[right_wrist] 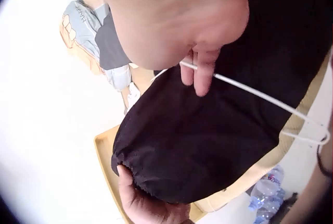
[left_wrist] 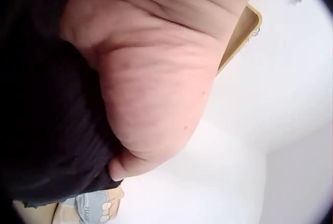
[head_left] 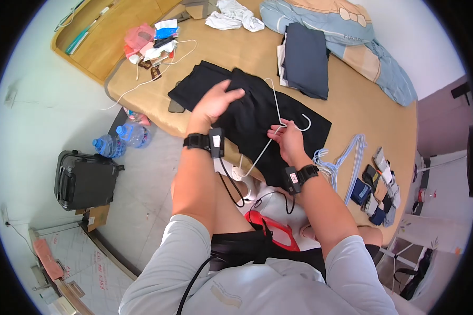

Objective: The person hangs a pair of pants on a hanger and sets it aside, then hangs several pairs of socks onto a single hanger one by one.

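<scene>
The bed is the biggest thing here, the black garment on it at the person's twelve o'clock. A white hanger crosses it — I can't see where its long bar runs. At the garment's ten o'clock, the left hand grips its gathered edge, fingers hidden; at four, the right hand pinches the hanger's neck.
</scene>
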### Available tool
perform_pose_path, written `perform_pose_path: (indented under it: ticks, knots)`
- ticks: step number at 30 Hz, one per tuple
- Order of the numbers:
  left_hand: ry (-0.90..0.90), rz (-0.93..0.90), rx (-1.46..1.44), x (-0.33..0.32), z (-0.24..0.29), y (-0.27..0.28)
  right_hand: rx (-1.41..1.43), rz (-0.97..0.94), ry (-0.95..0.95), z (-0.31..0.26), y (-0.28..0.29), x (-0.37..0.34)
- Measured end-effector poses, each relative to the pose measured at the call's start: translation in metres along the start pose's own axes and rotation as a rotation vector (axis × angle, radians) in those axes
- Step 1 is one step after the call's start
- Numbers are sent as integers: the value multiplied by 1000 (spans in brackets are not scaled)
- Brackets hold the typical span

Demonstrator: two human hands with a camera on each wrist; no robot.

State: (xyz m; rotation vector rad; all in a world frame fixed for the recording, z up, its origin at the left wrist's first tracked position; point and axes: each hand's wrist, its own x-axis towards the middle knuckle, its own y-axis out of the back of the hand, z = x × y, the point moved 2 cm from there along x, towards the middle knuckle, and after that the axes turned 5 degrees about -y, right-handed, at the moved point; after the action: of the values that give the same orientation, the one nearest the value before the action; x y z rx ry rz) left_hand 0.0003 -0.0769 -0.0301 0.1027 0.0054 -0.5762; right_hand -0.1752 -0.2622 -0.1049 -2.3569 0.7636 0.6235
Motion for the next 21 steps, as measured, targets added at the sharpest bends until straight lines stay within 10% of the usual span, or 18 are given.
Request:
perform_pose_path:
  ticks: [6,21]
  knots:
    - [15,174,-1075,-5,4,35,-211,191,208,-10,59,-59]
    - [306,488,-980,-3,-36,30,-334,227,566,-176,85,-180]
